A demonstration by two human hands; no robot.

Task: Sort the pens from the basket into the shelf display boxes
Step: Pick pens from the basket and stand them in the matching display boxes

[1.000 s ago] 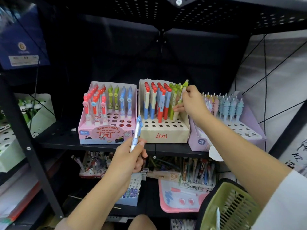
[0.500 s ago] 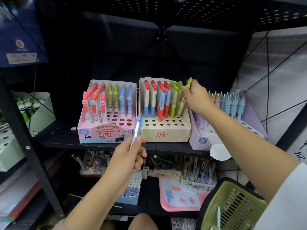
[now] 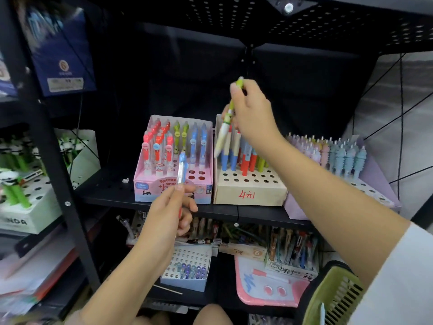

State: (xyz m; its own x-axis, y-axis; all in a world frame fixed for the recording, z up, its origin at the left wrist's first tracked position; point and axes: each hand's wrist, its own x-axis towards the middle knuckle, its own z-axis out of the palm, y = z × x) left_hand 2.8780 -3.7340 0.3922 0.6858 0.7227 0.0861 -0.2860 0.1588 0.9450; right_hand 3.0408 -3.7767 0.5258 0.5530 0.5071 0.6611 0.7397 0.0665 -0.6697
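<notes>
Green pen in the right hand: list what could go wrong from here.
1. The right hand holds the green pen tilted, its tip over the beige box; lowering it slanted may miss a hole or knock the standing pens.
2. The left hand pinches the blue pen low with its fingers; it might slip.

Blue folder (image 3: 61, 56) upper left – pink-rimmed drawing board (image 3: 262, 287) on lower shelf – panda-topped green items (image 3: 14, 184) at left.
</notes>
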